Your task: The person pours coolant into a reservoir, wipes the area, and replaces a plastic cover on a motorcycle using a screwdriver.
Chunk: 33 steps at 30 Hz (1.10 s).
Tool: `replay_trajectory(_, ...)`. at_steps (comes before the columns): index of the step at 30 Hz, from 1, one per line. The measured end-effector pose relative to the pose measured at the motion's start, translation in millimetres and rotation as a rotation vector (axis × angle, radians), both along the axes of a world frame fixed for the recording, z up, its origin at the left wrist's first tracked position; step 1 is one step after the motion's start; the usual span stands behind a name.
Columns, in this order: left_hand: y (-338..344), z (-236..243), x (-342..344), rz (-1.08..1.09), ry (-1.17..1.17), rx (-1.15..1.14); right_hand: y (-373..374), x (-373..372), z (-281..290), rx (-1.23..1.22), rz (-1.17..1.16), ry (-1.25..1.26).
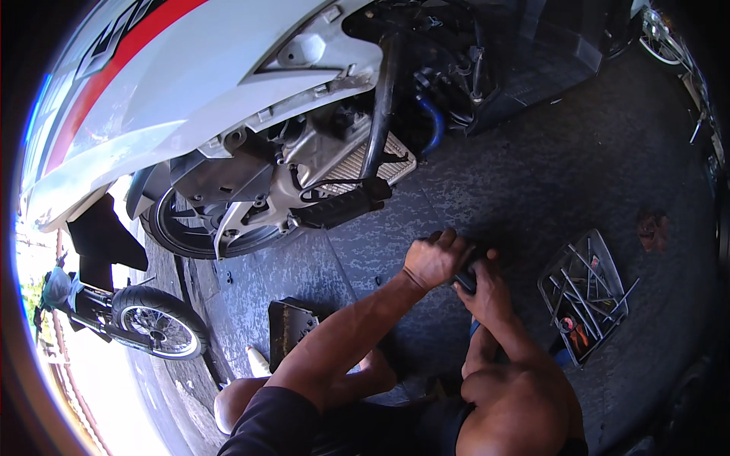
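Observation:
My left hand and my right hand meet at the middle of the view, both closed round a small black object, largely hidden by my fingers. Above them stands a white motorbike with a red stripe. Its lower side shows grey metal parts, a silver finned radiator, a black footrest, a blue hose and a wheel. To the right of my hands lies an open tray of tools holding several metal rods and orange-red handled tools.
Beside my left forearm sits a dark container with a pale bottle next to it. A second motorbike stands at the lower left by a wooden edge. A brown rag lies on the dark floor. Another bike's parts show at top right.

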<state>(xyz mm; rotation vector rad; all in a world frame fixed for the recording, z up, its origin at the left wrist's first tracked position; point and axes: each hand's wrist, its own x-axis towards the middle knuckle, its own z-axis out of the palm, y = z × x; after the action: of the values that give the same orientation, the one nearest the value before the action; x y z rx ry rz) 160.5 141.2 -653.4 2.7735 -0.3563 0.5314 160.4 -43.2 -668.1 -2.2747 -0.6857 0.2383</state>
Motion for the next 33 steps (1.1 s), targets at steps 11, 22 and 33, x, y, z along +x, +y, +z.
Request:
replay_trajectory(11,22.1,46.3,-3.3,0.117,0.583,-0.542,3.0,-0.7,6.3,-0.007,-0.027,0.053)
replay_trajectory(22,-30.5,25.9,-45.2,0.52,0.448,-0.688,-134.8,-41.4,-23.6,-0.071,-0.583,0.106)
replay_trajectory(33,-34.0,26.4,-14.4,0.362,0.818,-0.648,-322.7,-67.7,-60.2,-0.531,-0.586,0.362)
